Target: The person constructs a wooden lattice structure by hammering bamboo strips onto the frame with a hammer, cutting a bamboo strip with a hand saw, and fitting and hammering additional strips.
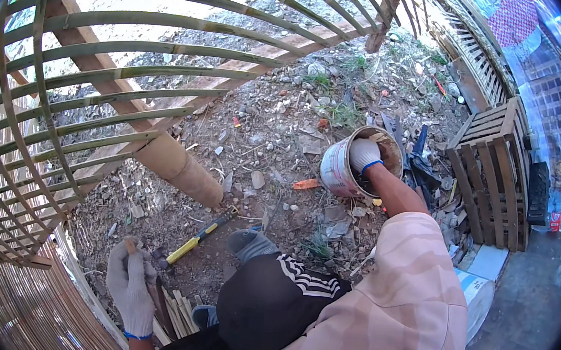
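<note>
My left hand, in a white knitted glove, is closed with a small brown piece pinched at its fingertips; it looks like wood or bamboo. A hammer with a yellow and black handle lies on the dirt just right of that hand. My right hand, gloved the same way, reaches into a tilted, dirty white bucket. Its fingers are hidden inside, so what they touch does not show. Several split bamboo strips lie between my left hand and my leg.
A curved bamboo lattice on a wooden frame stands at the left, with a thick bamboo post at its lower end. Slatted wooden crates stand at the right. Stones and litter cover the ground. A dark plastic piece lies beside the bucket.
</note>
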Demonstrator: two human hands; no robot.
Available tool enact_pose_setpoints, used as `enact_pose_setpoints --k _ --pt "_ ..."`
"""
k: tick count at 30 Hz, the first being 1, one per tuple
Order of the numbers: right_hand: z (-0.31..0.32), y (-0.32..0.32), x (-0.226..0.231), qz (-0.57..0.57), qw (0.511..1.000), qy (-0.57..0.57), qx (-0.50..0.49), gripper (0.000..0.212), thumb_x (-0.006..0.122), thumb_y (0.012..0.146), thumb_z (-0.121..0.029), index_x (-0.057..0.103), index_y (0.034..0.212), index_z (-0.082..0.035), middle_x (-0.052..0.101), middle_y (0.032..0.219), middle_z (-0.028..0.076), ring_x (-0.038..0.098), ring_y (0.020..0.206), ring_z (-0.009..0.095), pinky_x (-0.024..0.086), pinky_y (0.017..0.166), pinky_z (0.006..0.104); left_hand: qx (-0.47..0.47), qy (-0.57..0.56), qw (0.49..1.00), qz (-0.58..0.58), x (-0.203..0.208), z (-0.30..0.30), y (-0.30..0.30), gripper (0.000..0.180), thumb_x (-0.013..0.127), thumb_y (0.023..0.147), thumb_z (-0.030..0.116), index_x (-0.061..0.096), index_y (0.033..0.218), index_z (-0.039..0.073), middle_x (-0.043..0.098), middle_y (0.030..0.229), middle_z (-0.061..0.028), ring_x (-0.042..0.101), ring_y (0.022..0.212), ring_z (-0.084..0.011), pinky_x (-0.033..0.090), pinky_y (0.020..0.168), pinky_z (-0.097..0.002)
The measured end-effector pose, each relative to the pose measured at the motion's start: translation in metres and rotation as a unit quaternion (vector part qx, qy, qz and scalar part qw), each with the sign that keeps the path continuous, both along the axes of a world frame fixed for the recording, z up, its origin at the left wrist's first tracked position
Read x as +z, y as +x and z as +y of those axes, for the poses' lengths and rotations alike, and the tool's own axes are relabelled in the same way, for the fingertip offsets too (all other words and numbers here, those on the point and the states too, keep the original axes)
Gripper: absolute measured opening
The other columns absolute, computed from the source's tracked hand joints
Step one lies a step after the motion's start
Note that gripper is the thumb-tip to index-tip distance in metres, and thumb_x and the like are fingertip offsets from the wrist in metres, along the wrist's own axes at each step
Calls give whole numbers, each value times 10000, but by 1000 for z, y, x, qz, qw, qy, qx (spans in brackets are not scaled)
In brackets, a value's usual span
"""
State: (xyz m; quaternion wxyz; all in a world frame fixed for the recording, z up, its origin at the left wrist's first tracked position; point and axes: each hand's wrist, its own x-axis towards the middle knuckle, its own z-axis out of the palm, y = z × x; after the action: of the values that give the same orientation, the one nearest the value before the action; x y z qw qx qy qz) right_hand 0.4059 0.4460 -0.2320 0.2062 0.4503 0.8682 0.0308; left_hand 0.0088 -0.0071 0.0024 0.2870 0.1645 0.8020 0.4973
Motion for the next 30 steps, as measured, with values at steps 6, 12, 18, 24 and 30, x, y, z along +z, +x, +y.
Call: enact_pose_setpoints --k 6,12,18,24,30 --pt "0 -11 14 14 999 -35 2 284 606 925 -252 815 964 -63 787 986 230 776 892 397 621 802 515 2 13 1000 -11 1 8 1 248 571 1115 169 625 1286 -2 653 948 -40 580 694 -57 473 597 -227" --pt "-13 8 26 41 998 -35 -23 273 614 922 -256 804 962 -64 775 995 252 768 872 419 620 765 527 -18 30 999 -28 -4 5 -3 245 580 1103 156 623 1285 -2 656 950 -50 585 698 -65 485 618 -224" --pt "-12 -6 16 5 999 -33 1 271 600 937 -237 813 1008 -87 785 1002 225 772 894 408 619 781 514 -27 27 999 -27 -2 1 -4 228 564 1092 121 622 1272 -6 654 949 -53 589 710 -66 485 622 -224" --pt "-13 -6 42 85 987 -113 -82 365 586 952 -311 791 1078 -37 770 1116 244 745 1042 422 572 951 482 -17 40 999 -26 4 -1 -5 229 556 1088 110 616 1276 -8 652 945 -61 597 718 -70 487 620 -227" --pt "-28 10 106 337 837 -309 -299 295 597 1017 -288 717 1026 -19 685 801 33 654 684 134 535 634 291 -20 46 998 -41 3 -5 -7 235 558 1092 129 614 1278 -4 657 947 -66 596 718 -73 484 612 -233"
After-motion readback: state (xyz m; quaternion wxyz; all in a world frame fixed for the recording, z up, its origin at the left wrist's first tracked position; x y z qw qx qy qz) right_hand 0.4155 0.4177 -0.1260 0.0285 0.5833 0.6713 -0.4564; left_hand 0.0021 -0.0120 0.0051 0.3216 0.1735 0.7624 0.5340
